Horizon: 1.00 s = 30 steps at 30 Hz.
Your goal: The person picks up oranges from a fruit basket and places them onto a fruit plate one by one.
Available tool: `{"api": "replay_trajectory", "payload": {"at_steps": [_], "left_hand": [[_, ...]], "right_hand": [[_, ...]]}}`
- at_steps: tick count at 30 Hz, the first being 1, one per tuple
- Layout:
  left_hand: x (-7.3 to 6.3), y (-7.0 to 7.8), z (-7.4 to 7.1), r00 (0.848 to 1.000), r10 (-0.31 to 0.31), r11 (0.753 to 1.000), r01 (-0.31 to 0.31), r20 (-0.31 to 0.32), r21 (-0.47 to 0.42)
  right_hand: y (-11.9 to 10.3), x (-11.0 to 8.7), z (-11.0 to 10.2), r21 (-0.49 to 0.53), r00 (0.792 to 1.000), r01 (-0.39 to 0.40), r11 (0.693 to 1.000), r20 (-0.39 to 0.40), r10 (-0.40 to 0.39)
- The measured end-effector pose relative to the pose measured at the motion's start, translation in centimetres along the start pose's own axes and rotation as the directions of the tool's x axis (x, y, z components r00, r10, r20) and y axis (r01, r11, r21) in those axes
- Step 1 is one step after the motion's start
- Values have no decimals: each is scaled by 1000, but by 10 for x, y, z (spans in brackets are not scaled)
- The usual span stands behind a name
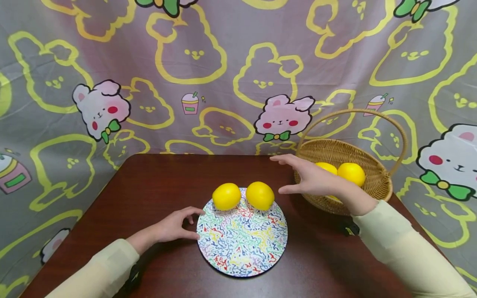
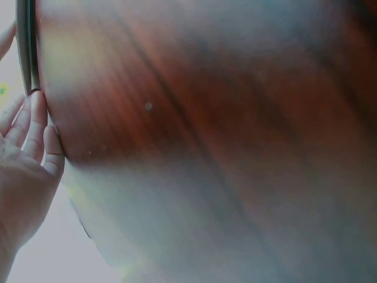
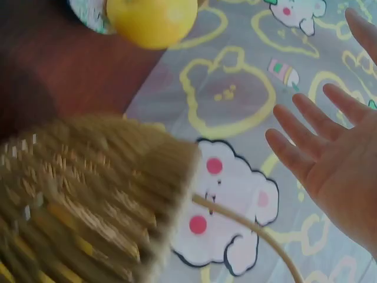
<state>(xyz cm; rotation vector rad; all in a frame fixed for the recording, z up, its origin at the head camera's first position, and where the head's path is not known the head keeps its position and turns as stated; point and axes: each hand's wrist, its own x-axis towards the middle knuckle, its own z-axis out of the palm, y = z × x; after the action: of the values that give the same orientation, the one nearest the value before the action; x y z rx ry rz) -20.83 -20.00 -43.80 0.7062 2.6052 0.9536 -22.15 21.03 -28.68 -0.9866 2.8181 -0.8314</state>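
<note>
1. plainly, a left fruit (image 1: 226, 197) and a right fruit (image 1: 260, 195), both yellow, sit at the far edge of a round patterned plate (image 1: 242, 244) on the dark tabletop (image 1: 160, 178), with a narrow gap between them.
2. the right hand (image 1: 313, 176) is raised, thumb and fingers spread wide, with nothing in its hold; in the head view it overlaps the near side of the wicker basket (image 1: 331, 151).
3. the relation that seems to matter most: the right fruit lies to the left of the right hand's thumb, near but apart, and the right hand is nearer to it than the left.
4. that fruit's long axis seems to slant from far left to near right, though it is almost round.
5. the left hand (image 1: 175, 225) touches the plate's left rim, fingers gently bent and well parted from the thumb, with no firm grip showing.
6. basket fruits (image 1: 351, 174), also yellow, are partly hidden; their full count cannot be told.
</note>
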Motion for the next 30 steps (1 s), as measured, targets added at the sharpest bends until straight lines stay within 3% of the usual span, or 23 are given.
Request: {"api": "replay_trajectory", "payload": {"at_steps": [13, 30], "left_hand": [[2, 1, 0, 1000, -11, 1000, 11, 1, -5], [0, 1, 0, 1000, 2, 1000, -2, -10, 4]], "right_hand": [[14, -12, -36, -50, 1000, -7, 999, -11, 6], [58, -35, -65, -91, 991, -129, 988, -40, 125]]}}
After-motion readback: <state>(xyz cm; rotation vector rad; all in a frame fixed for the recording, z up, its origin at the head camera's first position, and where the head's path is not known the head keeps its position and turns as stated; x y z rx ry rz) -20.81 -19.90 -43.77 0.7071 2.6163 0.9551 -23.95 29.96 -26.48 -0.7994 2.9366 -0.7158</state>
